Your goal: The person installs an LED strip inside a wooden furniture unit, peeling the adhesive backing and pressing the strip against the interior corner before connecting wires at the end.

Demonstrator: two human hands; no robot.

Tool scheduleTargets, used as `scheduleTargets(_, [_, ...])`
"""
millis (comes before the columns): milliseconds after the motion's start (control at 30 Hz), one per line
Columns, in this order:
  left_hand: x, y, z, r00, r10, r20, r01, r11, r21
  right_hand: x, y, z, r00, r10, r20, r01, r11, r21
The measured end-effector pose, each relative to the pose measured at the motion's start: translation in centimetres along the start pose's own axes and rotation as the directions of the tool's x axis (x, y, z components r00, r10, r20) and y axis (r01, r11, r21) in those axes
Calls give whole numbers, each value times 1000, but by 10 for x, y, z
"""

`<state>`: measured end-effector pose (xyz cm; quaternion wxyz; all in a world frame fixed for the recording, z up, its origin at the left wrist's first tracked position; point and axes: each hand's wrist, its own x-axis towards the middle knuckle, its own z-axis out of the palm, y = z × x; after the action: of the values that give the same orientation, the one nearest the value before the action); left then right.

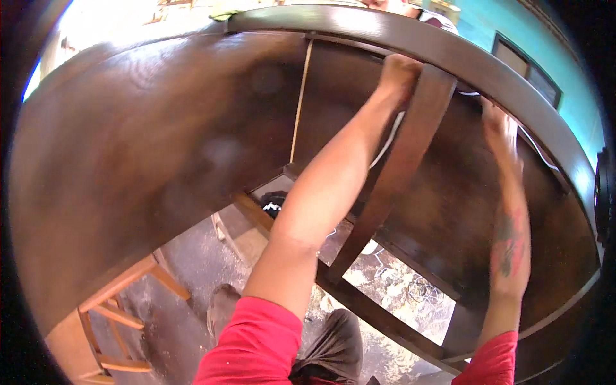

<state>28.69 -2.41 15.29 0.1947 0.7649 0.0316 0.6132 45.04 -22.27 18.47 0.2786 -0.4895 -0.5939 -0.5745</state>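
Observation:
A large dark brown wooden furniture piece (160, 122) fills the view, with a thick top rail (385, 25) and an upright brace (410, 141). My left hand (399, 72) reaches up under the rail, just left of the brace; its fingers are mostly hidden there. To the right of the brace, my right hand (499, 125) is raised under the same rail, fingers closed at a thin white cable (539, 151). The cable shows on both sides of that hand along the rail. Beside my left forearm hangs another white length of cable (389, 141).
Another person (401, 8) is partly visible beyond the rail. An orange-brown wooden chair or stool frame (119, 308) stands at lower left. Wood shavings and a coil of thin wire (423, 290) lie on the floor. A green item (224, 14) rests by the rail's left end.

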Motion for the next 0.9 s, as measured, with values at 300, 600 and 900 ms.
scheduleTargets(300, [11, 56, 10, 930, -58, -362, -119, 885, -449, 62, 5, -18, 995, 95, -5, -91, 967, 239])
scheduleTargets(600, [-26, 66, -52, 995, -75, 63, 57, 967, 248, -15, 43, -55, 947, 318, 41, -320, 944, 77])
scheduleTargets(900, [-78, 68, -157, 938, -297, 179, 266, 948, 175, -47, 87, -81, 793, 582, 180, -496, 788, -364])
